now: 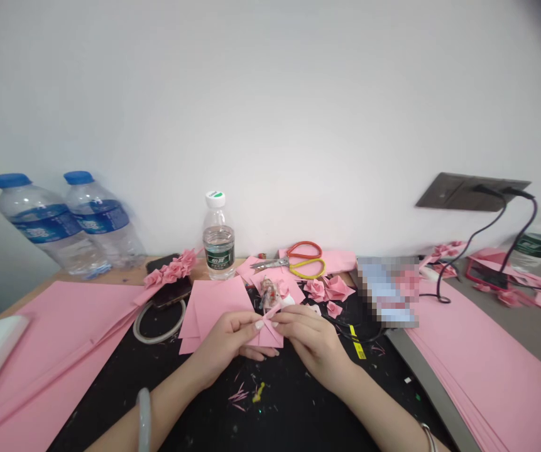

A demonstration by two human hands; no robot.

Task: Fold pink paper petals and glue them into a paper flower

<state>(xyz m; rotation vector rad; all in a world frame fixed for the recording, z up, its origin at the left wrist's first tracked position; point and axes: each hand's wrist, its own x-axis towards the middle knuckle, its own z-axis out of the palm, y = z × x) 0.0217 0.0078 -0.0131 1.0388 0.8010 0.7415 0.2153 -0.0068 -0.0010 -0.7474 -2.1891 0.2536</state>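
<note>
Over a black flat work surface (pixel 293 417), the person's left hand (pixel 225 339) and right hand (pixel 316 339) both pinch a folded pink paper piece (pixel 266 338) between them. Uneven finger pressure could probably skew its creases or tear it.

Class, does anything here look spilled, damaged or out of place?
Yes, slight litter: thin pink scraps and a yellow bit lie loose on the black surface, below the left hand in the picture. They look like leftovers. I see no clear spill.
</note>
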